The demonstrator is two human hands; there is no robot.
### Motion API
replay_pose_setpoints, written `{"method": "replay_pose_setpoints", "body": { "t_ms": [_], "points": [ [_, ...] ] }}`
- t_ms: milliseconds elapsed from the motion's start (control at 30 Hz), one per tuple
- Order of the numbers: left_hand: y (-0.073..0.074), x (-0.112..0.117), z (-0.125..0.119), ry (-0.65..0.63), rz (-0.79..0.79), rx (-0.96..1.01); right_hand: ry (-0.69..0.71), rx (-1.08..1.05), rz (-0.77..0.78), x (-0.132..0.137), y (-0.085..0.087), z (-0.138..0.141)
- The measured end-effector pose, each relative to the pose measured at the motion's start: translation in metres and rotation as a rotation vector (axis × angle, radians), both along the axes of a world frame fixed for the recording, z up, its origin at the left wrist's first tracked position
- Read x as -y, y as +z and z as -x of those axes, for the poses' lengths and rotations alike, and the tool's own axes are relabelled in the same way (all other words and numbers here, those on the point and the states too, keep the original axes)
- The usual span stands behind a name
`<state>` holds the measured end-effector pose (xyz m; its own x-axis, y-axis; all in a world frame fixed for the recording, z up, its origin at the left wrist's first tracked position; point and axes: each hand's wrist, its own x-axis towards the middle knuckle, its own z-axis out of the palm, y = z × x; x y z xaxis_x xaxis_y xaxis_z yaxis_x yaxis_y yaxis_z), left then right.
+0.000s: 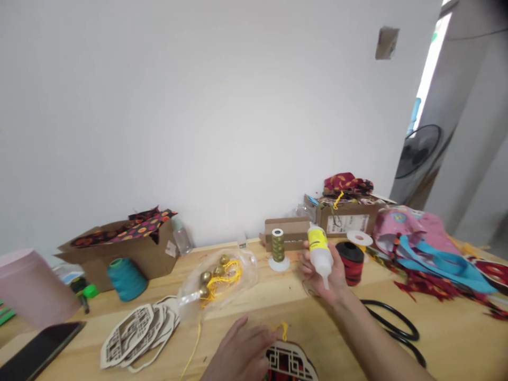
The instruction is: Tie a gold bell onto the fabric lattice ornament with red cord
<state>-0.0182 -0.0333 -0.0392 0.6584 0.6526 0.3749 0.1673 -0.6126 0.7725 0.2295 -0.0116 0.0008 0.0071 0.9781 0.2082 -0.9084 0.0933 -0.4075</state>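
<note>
My right hand point(332, 280) is wrapped round a squeeze bottle of glue point(318, 248) with a yellow label. The bottle is tipped so its narrow nozzle points down, above the wooden table. At the bottom edge, my left hand point(246, 352) lies with fingers stretched out against the edge of a wooden fretwork panel point(291, 357). Red and dark fabric shows through the panel's cutouts, and a yellow cord loop point(284, 330) rises from its top. The panel's lower part is cut off by the frame.
Left of me lie stacked fretwork cutouts point(137, 336), a phone point(39, 352) and a teal thread cone point(126, 279). A plastic bag with gold bells point(218, 271) sits mid-table. A green ribbon spool point(278, 248), red thread spool point(351, 264) and black cord point(392, 320) are near my right arm.
</note>
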Motion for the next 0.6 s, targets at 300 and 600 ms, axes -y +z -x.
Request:
{"method": "replay_pose_setpoints", "body": {
  "t_ms": [300,600],
  "points": [
    [0.018,0.004,0.001,-0.023,-0.450,-0.394,-0.007,0.015,0.012,-0.001,0.001,0.001],
    [0.028,-0.004,-0.007,0.069,-0.190,-0.314,0.006,0.061,-0.025,-0.003,-0.001,0.002]
  ]
}}
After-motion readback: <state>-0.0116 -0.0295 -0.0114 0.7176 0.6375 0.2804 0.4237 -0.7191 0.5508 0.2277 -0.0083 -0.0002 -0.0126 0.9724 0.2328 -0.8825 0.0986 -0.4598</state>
